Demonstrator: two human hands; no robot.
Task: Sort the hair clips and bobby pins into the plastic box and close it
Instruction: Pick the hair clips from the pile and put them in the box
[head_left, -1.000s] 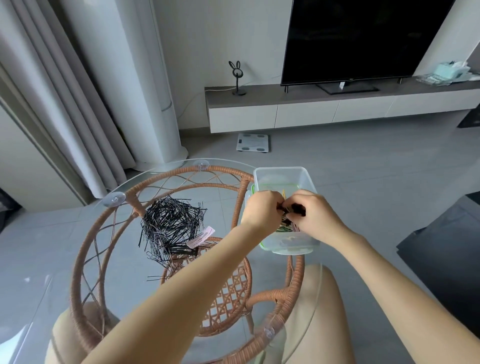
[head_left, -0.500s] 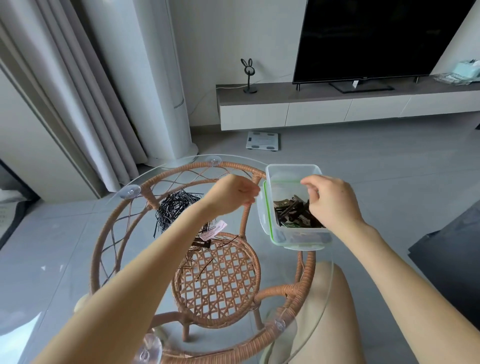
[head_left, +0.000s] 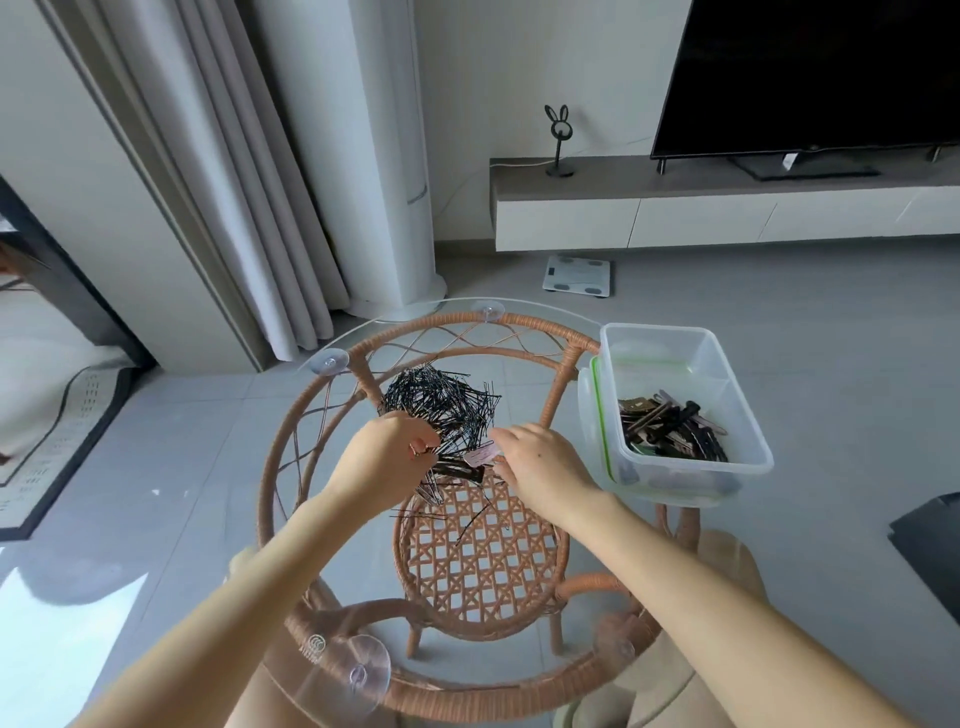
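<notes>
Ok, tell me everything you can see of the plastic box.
The plastic box is a clear, rectangular tub with rounded corners, open on top. It sits upright at the right edge of the round glass table, apparently on its lid, which has a green seal. A divider splits it: the far compartment looks empty, the near one holds dark and bronze hair clips. Neither hand touches it.

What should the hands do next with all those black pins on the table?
Probably pinch up a bunch of the bobby pins and carry them to the plastic box. Both the left hand and right hand are already at the pile's near edge, the box is open, and only clips lie in it so far.
</notes>
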